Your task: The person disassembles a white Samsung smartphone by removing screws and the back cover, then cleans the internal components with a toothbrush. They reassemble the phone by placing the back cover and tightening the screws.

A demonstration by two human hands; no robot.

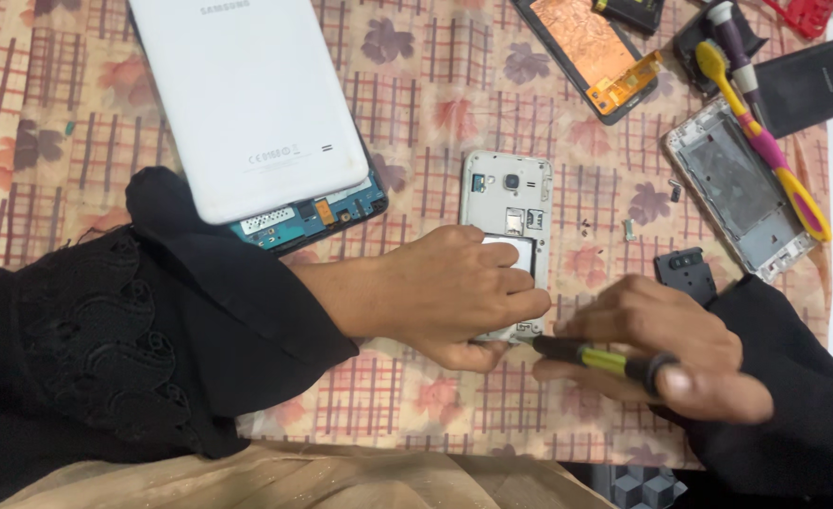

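The left hand (pixel 454 292) lies palm-down, fingers curled, clamped over the lower half of the white opened smartphone with its back cover off (pixel 508 203) — near the middle of the checked floral tablecloth (pixel 416 123). The right hand (pixel 666 344), near the cloth's front edge, grasps a black-and-yellow screwdriver (pixel 600 358) almost level — tip at the phone's bottom edge.

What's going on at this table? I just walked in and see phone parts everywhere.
A person in black sleeves is working on an opened white phone with its back cover off. The left hand holds it down on the patterned tablecloth, while the right hand points a black and yellow screwdriver at its lower edge. A white tablet, another phone frame and loose parts lie around.
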